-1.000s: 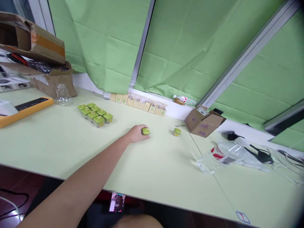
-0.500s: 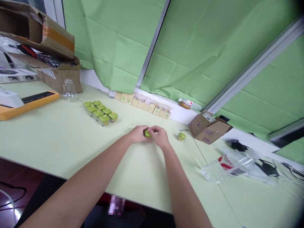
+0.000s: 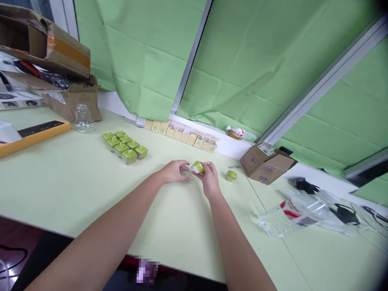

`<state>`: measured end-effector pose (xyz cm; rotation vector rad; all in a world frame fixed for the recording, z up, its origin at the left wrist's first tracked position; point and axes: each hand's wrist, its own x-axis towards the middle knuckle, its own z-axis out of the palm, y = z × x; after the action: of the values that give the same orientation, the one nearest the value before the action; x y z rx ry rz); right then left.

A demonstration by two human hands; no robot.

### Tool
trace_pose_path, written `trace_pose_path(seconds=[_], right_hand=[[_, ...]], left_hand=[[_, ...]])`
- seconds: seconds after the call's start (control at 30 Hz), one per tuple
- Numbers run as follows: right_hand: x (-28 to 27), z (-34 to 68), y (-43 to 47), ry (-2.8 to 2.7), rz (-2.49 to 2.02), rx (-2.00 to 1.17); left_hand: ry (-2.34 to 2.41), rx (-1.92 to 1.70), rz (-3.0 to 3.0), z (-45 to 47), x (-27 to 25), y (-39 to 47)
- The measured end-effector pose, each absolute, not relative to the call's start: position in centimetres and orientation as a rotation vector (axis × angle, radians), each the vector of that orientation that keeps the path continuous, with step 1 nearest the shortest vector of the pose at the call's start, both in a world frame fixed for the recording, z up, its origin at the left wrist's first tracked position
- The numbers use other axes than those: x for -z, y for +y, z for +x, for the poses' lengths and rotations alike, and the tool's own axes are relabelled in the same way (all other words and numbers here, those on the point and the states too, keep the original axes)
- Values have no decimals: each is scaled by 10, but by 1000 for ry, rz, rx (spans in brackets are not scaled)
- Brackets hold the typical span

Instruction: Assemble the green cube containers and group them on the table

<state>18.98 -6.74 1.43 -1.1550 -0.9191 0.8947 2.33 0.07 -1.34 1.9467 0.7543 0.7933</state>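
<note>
- The left hand [image 3: 175, 171] curls its thumb and fingers part-way closed around a small clear plastic cup [image 3: 185, 171] at mid-table; the palm side hides much of its wall, and its contents are hard to make out
- The right hand [image 3: 210, 178] pinches a green square lid with a whitish underside [image 3: 198, 167] between nearly closed fingertips, tilted just beside the cup; some of the fingers are hidden behind it, and whether lid and cup touch I cannot tell
- One small clear container with a green lid [image 3: 231, 175] stands near the right hand, on the pale green table [image 3: 163, 246]
- Eight clear green-lidded containers [image 3: 121, 148] stand grouped to the left, the front ones partly covering those behind
- The brown cardboard boxes [image 3: 68, 52] at far left are cut off by the picture's edge
- Below the table edge, a pixelated pinkish patch [image 3: 146, 271] is unreadable
</note>
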Motion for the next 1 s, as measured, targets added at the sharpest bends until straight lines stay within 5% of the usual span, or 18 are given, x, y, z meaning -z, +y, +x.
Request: trace_pose_path(seconds=[0.23, 0.33, 1.0], right_hand=[[-15, 199, -67, -754, -1140, -1162], [-15, 195, -69, -849, -1173, -1186], [-16, 187, -72, -1025, -1216, -1391]], left_hand=[[1177, -1220, 2220, 9, 5, 11], [1011, -1387, 2329, 13, -10, -6], [590, -1079, 2271, 44, -6, -34]])
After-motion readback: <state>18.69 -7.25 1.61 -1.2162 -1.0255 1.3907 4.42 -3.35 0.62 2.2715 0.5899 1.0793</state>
